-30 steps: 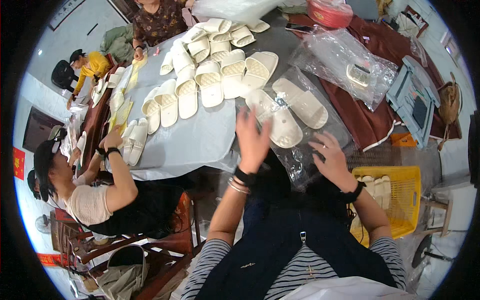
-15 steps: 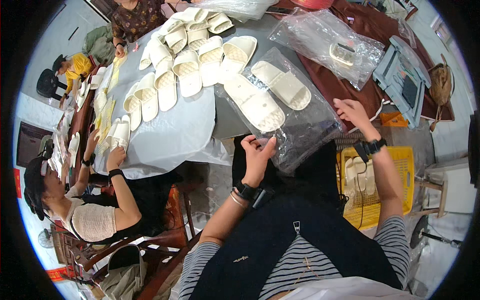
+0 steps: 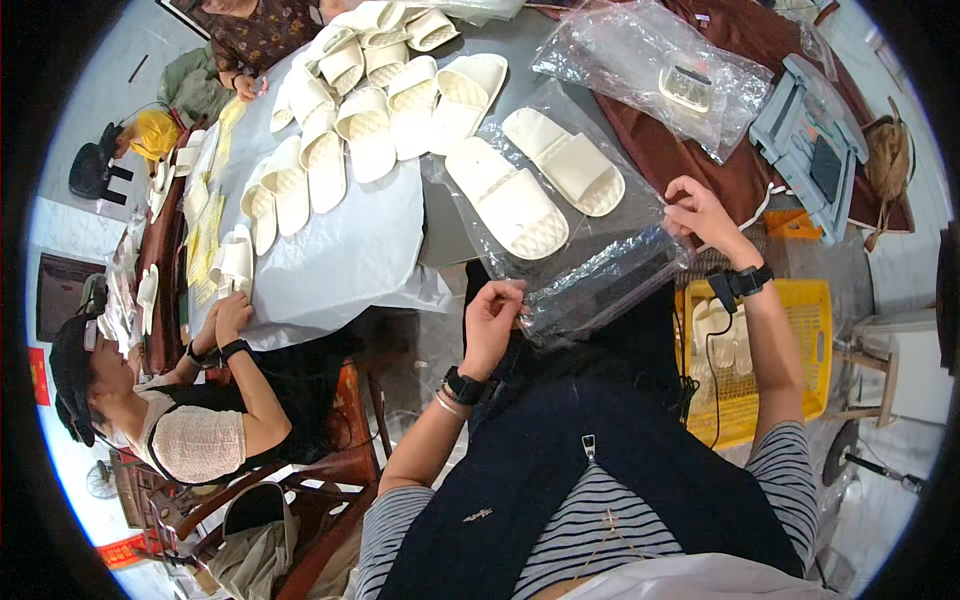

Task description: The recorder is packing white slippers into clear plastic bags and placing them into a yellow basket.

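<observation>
A clear plastic bag (image 3: 590,255) with a pair of cream slippers (image 3: 535,190) inside is being held at the desk's near edge. The left hand (image 3: 492,322) is pinched shut on one corner of its mouth, the right hand (image 3: 700,212) on the other. Looks thin, floppy and slick, so it's probably best gripped at the rim. More slippers are being kept in the yellow basket (image 3: 790,370).

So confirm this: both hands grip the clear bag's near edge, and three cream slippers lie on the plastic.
Not quite. The head view shows two slippers on the plastic, not three. The rest holds: the left hand and right hand both grip the near edge of the clear bag.
</observation>
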Motion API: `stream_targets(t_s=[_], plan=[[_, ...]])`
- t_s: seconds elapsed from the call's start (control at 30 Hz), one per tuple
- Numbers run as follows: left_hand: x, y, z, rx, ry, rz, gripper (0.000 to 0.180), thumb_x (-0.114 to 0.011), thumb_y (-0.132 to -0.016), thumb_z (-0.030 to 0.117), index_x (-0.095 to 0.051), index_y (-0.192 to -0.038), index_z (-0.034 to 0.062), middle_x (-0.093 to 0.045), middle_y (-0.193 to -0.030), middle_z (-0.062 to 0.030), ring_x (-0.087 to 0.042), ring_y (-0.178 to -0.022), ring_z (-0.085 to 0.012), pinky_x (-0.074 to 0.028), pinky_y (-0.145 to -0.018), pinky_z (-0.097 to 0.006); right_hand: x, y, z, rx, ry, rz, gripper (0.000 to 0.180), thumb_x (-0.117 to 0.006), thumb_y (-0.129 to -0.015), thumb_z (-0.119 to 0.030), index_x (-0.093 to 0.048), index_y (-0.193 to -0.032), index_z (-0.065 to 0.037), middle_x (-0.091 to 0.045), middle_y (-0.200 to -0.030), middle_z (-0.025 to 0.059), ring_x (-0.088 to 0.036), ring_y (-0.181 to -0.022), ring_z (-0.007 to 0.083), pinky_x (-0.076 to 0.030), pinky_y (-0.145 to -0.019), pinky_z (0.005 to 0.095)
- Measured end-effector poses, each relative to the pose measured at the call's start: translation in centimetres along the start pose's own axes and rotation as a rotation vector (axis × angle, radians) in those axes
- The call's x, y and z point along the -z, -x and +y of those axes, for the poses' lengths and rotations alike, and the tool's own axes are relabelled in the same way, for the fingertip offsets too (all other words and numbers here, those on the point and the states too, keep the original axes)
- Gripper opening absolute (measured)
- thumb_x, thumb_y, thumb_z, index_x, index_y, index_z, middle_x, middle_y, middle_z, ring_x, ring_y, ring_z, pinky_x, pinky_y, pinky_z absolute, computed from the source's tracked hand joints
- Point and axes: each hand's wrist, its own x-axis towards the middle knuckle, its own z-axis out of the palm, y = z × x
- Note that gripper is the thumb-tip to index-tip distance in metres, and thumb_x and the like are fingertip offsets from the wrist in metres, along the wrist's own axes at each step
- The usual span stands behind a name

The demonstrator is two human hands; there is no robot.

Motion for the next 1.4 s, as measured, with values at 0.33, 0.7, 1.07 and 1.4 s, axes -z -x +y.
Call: stream_targets(t_s=[0.33, 0.7, 1.07, 1.4], plan=[[-0.3, 1.2, 4.0, -0.003, -0.157, -0.349, 0.090, -0.062, -0.077, -0.016, -0.023, -0.154, 0.0082, -0.026, -0.152, -0.0090, -0.065, -0.089, -0.0167, -0.056, -0.058, -0.023, 1.8, 0.3, 0.1, 0.210, 0.192, -0.098, 0.033, -0.057, -0.085, 0.006, -0.067, -0.116, 0.001, -0.065, -0.100, -0.0010, -0.058, -0.092, 0.0089, -0.046, -0.082, 0.0232], [-0.5, 2.2, 4.2, -0.197, -0.635, -0.322, 0.088, -0.078, -0.072, -0.004, -0.036, -0.148, 0.0122, -0.029, -0.153, -0.0115, -0.063, -0.099, -0.0185, -0.056, -0.071, -0.025, -2.1, -2.0, 0.7, 0.056, 0.054, 0.241, 0.032, -0.067, -0.093, -0.032, -0.064, -0.075, -0.006, -0.058, -0.069, -0.0053, -0.048, -0.060, 0.0031, -0.039, -0.053, 0.0215], [-0.7, 0.9, 1.4, -0.120, -0.207, 0.098, 0.029, -0.062, -0.098, 0.023, -0.071, -0.098, -0.0042, -0.071, -0.094, -0.0058, -0.063, -0.085, -0.0106, -0.049, -0.076, -0.024, -3.0, -2.6, 0.7, 0.006, -0.077, 0.345, 0.038, -0.071, -0.090, -0.036, -0.061, -0.069, -0.006, -0.054, -0.059, -0.0040, -0.047, -0.054, 0.0037, -0.035, -0.050, 0.0211], [0.0, -0.8, 0.2, 0.113, 0.073, 0.029, 0.022, -0.072, -0.089, 0.011, -0.061, -0.103, -0.0013, -0.064, -0.083, -0.0023, -0.058, -0.073, -0.0091, -0.047, -0.067, -0.023, -4.2, -3.6, 1.2, 0.170, 0.054, 0.528, 0.034, -0.078, -0.084, -0.029, -0.058, -0.073, -0.003, -0.058, -0.061, 0.0003, -0.052, -0.054, 0.0070, -0.041, -0.053, 0.0242]])
